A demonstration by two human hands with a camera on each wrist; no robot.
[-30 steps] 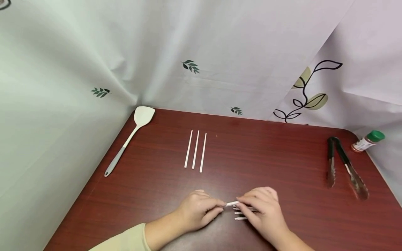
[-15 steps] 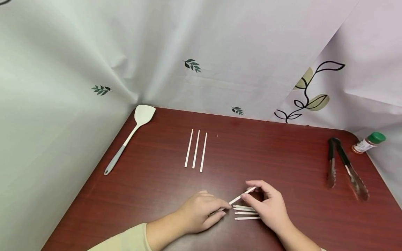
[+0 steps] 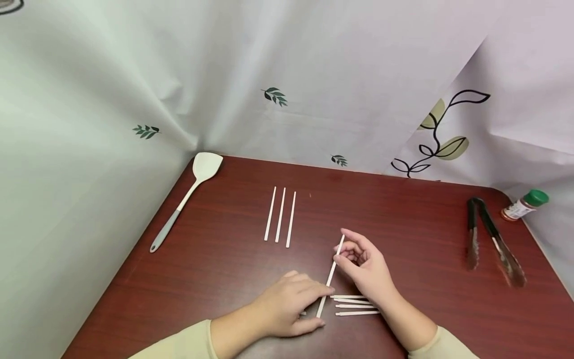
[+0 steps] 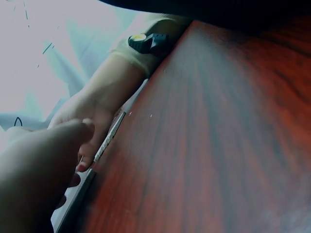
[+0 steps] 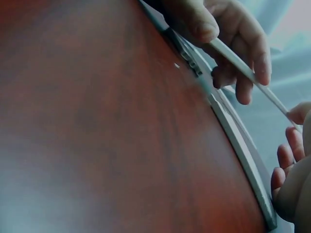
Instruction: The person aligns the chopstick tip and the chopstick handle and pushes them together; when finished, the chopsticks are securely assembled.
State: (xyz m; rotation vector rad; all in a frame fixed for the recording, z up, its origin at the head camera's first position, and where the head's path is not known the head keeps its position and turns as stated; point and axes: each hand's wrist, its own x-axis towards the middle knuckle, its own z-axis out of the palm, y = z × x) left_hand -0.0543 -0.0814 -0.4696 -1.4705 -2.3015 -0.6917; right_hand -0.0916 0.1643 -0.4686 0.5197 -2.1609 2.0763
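Observation:
My right hand pinches a thin white stick near its far end, between thumb and fingers. The stick slants down toward my left hand, whose thumb and index finger hold its near end. In the right wrist view the same stick stretches between both hands above the dark red tabletop. Several similar sticks lie side by side just below my right hand, with narrowed left ends. A short stick end shows under my left hand; the rest of it is hidden.
Three white sticks lie parallel farther back on the table. A white spatula with a grey handle lies at the left edge. Black-handled metal tongs and a green-capped spice jar are at the right. A patterned curtain borders the table.
My right hand has moved away and up, swinging the stick from nearly sideways to nearly upright in the head view. The left hand has shifted slightly right, with thumb and index finger spread wider.

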